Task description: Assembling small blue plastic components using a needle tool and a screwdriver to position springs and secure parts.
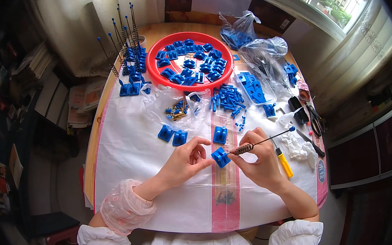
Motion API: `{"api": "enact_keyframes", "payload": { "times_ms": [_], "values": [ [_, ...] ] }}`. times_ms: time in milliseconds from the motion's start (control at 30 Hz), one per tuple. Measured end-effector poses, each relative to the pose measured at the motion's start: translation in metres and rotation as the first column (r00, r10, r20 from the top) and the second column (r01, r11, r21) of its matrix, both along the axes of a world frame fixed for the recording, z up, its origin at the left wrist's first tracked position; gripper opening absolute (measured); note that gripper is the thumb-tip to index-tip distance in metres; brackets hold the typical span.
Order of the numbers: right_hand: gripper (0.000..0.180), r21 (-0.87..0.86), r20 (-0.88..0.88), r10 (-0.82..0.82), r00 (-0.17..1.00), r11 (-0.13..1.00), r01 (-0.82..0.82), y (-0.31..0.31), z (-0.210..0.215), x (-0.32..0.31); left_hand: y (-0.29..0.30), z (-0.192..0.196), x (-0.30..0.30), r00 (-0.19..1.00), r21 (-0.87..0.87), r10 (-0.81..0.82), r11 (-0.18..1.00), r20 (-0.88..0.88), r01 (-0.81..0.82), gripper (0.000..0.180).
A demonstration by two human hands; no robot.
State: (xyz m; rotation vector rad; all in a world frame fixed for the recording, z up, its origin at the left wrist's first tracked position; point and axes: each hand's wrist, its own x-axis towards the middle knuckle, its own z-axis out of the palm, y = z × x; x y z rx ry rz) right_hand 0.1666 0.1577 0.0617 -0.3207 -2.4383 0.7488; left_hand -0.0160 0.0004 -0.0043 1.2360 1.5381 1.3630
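Observation:
My right hand (pixel 262 163) pinches a dark coiled spring (pixel 245 149) with a thin rod running out to a small blue ball tip (pixel 292 129). At the spring's other end, by my right fingertips, is a blue plastic base (pixel 220 158), tilted above the table. My left hand (pixel 186 160) is open beside it, thumb and forefinger apart; the thumb tip comes close to the base, and I cannot tell if it touches. Just beyond sits another blue base (pixel 220 135). Two more blue bases, one at the left (pixel 165 133) and one nearer (pixel 179 137), lie past my left hand.
A red round tray (pixel 152 75) holds many blue bases. Spring-rod pieces (pixel 129 63) stand at the back left. Brass parts (pixel 177 109), blue pins (pixel 226 97) and a clear box (pixel 255 88) lie mid-table. A yellow-handled tool (pixel 284 163), scissors (pixel 316 121) and white tissue (pixel 297 148) lie right.

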Motion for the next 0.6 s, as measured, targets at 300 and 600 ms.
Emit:
{"api": "enact_keyframes", "payload": {
  "times_ms": [300, 600],
  "values": [
    [0.013, 0.033, 0.000, 0.008, 1.000, 0.999, -0.008, -0.005, -0.007, -0.008, -0.003, 0.000, 0.009, 0.923, 0.109, 0.048, 0.994, -0.382, -0.006, 0.058],
    [0.015, -0.016, -0.037, 0.032, 0.999, 0.999, -0.032, -0.007, -0.015, -0.022, -0.005, -0.005, 0.013, 0.886, 0.094, 0.112, 0.993, -0.450, -0.078, 0.056]
  ]
}}
